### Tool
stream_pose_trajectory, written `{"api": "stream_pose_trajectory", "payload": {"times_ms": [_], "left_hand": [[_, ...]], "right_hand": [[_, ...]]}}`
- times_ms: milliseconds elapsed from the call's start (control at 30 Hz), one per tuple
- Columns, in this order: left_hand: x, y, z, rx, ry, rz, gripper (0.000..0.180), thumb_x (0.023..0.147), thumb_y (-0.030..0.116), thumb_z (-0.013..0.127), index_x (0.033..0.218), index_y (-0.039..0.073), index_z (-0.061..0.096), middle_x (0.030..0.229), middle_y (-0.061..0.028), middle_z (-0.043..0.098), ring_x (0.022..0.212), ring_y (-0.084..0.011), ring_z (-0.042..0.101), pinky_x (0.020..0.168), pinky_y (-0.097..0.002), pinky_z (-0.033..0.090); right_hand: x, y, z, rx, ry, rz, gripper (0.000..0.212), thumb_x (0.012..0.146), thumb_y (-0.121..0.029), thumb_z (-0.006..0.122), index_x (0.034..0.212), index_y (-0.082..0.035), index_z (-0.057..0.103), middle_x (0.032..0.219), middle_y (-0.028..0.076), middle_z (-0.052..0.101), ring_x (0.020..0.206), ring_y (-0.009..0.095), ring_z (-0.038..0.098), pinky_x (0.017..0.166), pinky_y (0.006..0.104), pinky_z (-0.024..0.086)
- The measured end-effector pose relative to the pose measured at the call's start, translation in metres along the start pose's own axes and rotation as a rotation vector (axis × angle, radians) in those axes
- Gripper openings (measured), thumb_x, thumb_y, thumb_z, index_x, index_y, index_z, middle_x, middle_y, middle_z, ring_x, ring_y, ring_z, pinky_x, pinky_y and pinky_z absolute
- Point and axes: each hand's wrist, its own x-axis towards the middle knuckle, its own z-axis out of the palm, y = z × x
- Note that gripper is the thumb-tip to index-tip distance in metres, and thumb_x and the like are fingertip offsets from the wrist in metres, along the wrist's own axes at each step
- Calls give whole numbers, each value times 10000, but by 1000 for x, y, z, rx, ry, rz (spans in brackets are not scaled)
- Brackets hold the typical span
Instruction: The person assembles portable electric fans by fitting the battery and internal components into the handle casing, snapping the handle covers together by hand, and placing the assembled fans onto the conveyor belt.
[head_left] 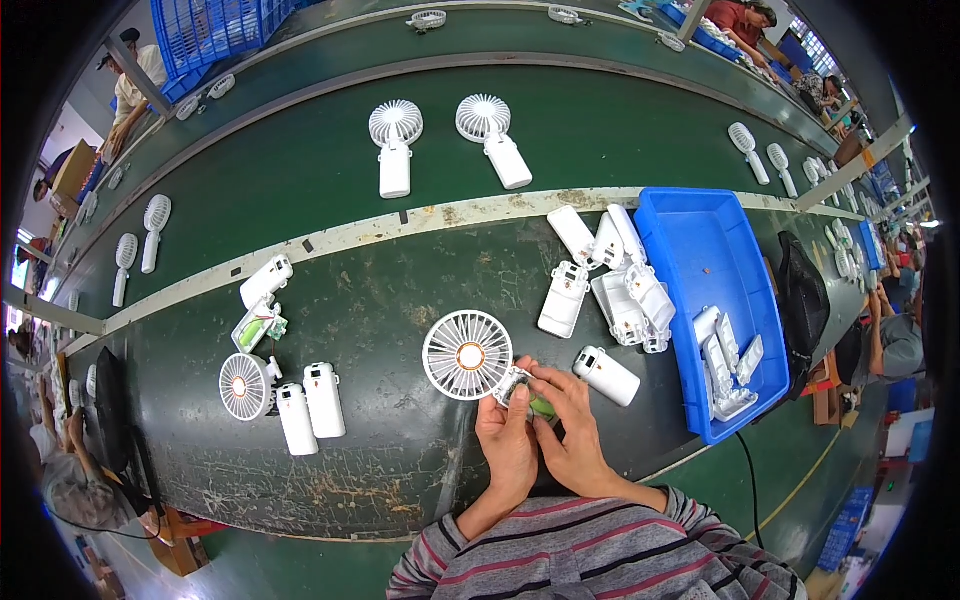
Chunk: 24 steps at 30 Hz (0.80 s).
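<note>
A white handheld fan (440, 372) with an orange-ringed hub is held just above the dark green bench in front of me. Its handle is uncovered, and a green part (541, 406) shows inside. My left hand (508, 445) grips the handle from the left, thumb on top. From the right, the fingers of my right hand (570, 418) close on the same handle and hide much of it. Beside my right hand lies a white handle shell (607, 376). Farther right, several white shells (563, 300) lie loosely heaped.
A blue bin (715, 433) with white pieces stands at right. At left lie another fan (243, 388), two white shells (324, 400) and an opened handle (250, 325) with green inside. Beyond a pale rail (440, 214), assembled fans (394, 150) lie on a green conveyor (300, 150). Other people work around.
</note>
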Motion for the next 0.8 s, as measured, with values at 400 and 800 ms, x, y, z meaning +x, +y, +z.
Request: {"api": "stream_pose_trajectory", "payload": {"times_ms": [400,800], "left_hand": [[3,-4,-1,-20,-7,-55,284,934,60,496,1206,-18,468,1186,-118,574,1025,-134,554,887,-270,452],[14,10,2,-300,-37,-258,452,987,314,386,1236,-63,400,1283,-217,474,1231,-277,446,1034,-376,374]], "right_hand": [[1,4,-9,-39,4,-29,338,769,13,596,1105,20,559,1227,159,520,1111,352,476,949,419,381],[0,31,-78,-436,26,73,517,644,-7,726,1133,-25,558,1087,168,558,969,340,539,830,387,453]]}}
